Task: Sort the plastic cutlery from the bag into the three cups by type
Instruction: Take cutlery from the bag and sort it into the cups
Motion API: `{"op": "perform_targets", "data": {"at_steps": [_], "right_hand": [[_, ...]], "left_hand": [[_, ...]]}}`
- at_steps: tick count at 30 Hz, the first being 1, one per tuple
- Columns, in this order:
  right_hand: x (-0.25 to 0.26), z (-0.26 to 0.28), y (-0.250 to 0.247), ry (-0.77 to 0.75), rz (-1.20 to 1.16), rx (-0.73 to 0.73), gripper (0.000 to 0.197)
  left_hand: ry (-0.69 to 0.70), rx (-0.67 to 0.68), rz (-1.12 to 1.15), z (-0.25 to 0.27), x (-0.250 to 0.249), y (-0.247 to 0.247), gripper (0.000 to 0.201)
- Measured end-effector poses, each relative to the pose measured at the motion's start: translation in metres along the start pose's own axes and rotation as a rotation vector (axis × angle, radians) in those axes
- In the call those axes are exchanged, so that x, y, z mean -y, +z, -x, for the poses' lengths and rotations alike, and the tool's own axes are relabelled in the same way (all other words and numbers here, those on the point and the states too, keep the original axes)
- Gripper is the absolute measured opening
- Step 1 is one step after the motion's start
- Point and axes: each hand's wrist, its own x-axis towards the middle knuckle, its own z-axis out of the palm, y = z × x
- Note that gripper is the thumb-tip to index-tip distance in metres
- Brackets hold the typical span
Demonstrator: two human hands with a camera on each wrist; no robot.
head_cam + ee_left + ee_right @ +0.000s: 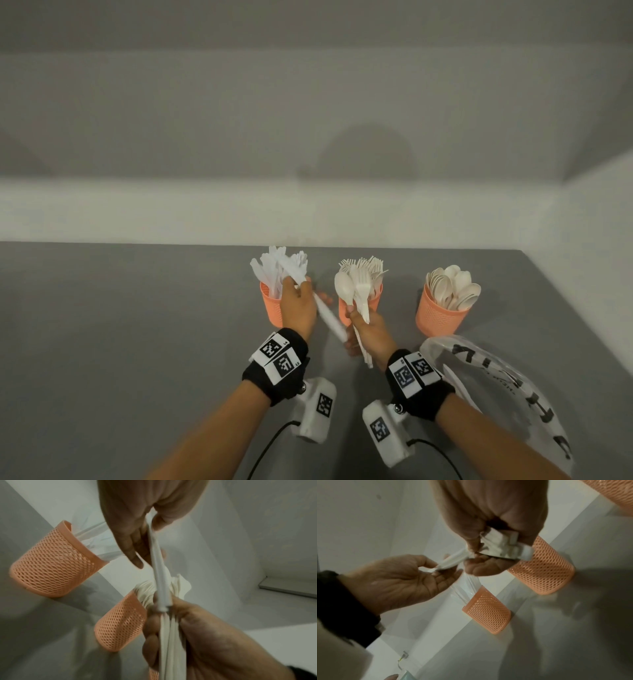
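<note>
Three orange mesh cups stand in a row: the left cup point(269, 305) holds knives, the middle cup point(376, 301) forks, the right cup point(438, 317) spoons. My left hand point(296, 287) pinches a white knife point(327, 317) between thumb and fingers point(132, 550), just in front of the left cup. The knife's point(159, 574) lower end reaches the right hand's fingers. My right hand point(359, 318) grips a bundle of mixed cutlery point(356, 294) by the handles, a spoon and a fork on top, in front of the middle cup point(120, 622). The handle ends point(503, 547) stick out below the fist.
The clear plastic bag point(496, 387) with black lettering lies on the grey table point(120, 342) at the right, behind my right wrist, with a piece of cutlery in it. A white wall runs along the table's far edge, close behind the cups.
</note>
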Motion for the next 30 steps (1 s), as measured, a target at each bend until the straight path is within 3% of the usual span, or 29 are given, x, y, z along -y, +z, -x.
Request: {"op": "perform_targets", "data": {"at_steps": [2,4,8,10,12,15,18,21,22,24,27,30], "right_hand": [[0.0,0.0,-0.004,-0.005,-0.009,0.016,0.027],[0.001,0.001,-0.006,-0.005,-0.014,0.09,0.03],[0.013,0.014,-0.003,0.031,-0.023,0.341,0.02],[0.017,0.02,0.002,0.09,0.002,0.483,0.032],[0.018,0.024,0.004,0.17,0.013,0.575,0.047],[0.021,0.024,0.006,0.226,0.101,0.582,0.036],[0.023,0.022,0.007,0.095,0.301,0.428,0.019],[0.014,0.017,0.01,-0.115,0.364,0.297,0.004],[0.009,0.014,0.011,-0.142,0.362,0.269,0.008],[-0.002,0.009,0.012,-0.076,0.286,0.219,0.025],[-0.001,0.002,0.005,0.09,-0.065,0.19,0.026],[0.011,0.002,-0.007,0.118,-0.24,0.21,0.034]], "left_hand": [[0.032,-0.029,0.038,-0.003,-0.004,-0.004,0.02],[0.047,0.037,-0.001,-0.004,-0.003,-0.009,0.02],[-0.063,0.449,-0.046,0.005,-0.001,-0.011,0.016],[-0.103,0.544,-0.014,0.007,-0.002,-0.009,0.024],[-0.111,0.523,-0.002,0.009,-0.004,-0.008,0.016],[-0.061,0.375,-0.094,0.012,-0.004,-0.003,0.01],[0.044,0.231,-0.274,0.011,0.001,0.005,0.009],[0.056,0.079,-0.305,0.011,0.0,0.012,0.034],[0.054,0.063,-0.317,0.011,-0.001,0.013,0.037],[0.063,0.116,-0.323,0.011,-0.001,0.015,0.043],[0.043,0.183,-0.258,0.011,-0.003,0.015,0.046],[0.056,0.129,-0.101,0.008,-0.002,0.01,0.019]]}}
